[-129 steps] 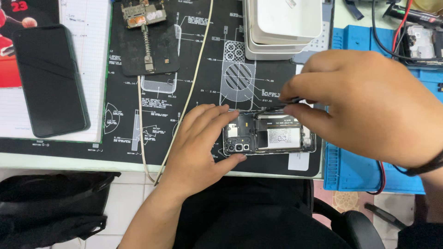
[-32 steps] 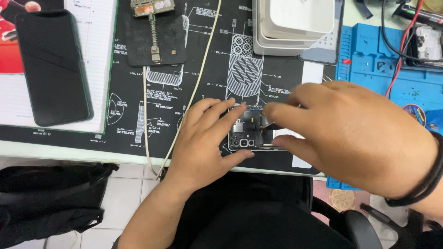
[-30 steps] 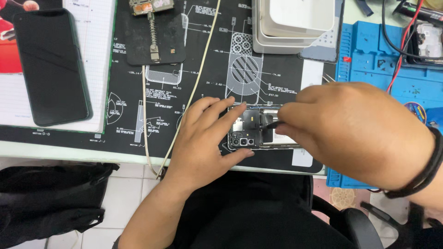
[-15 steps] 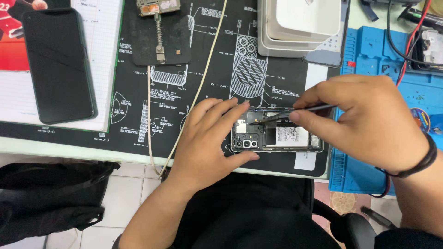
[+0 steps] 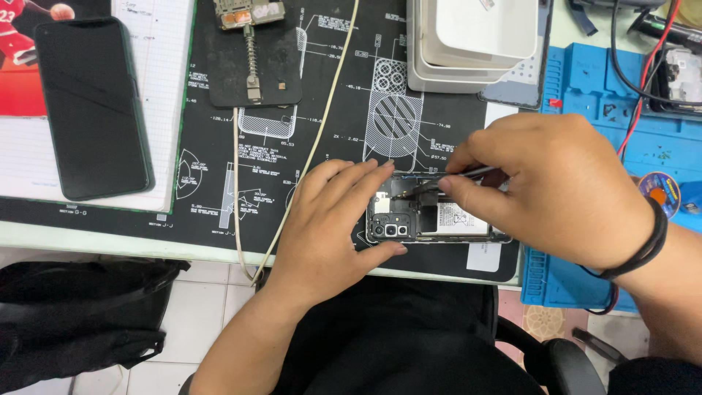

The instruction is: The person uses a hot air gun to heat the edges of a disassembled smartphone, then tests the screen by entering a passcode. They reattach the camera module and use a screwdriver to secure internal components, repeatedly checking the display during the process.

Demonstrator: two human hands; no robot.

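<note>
An opened phone (image 5: 431, 218) lies back-up on the black work mat (image 5: 336, 110) near the table's front edge, its camera module and white battery exposed. My left hand (image 5: 333, 219) grips the phone's left end, fingers over its top edge and thumb under its lower edge. My right hand (image 5: 559, 186) pinches thin metal tweezers (image 5: 439, 184), whose tip rests on the board just above the camera module. The right hand covers the phone's right end.
A dark phone (image 5: 91, 106) lies screen-up on white paper at the left. A spring clamp fixture (image 5: 252, 51) and a cream cable (image 5: 322, 132) cross the mat. Stacked white trays (image 5: 475, 40) stand at the back, a blue mat (image 5: 621, 124) at the right, a black bag (image 5: 80, 314) below.
My right hand moved off the phone to the right, then came back with the tweezers, whose tip now touches the board. The left hand kept holding the phone.
</note>
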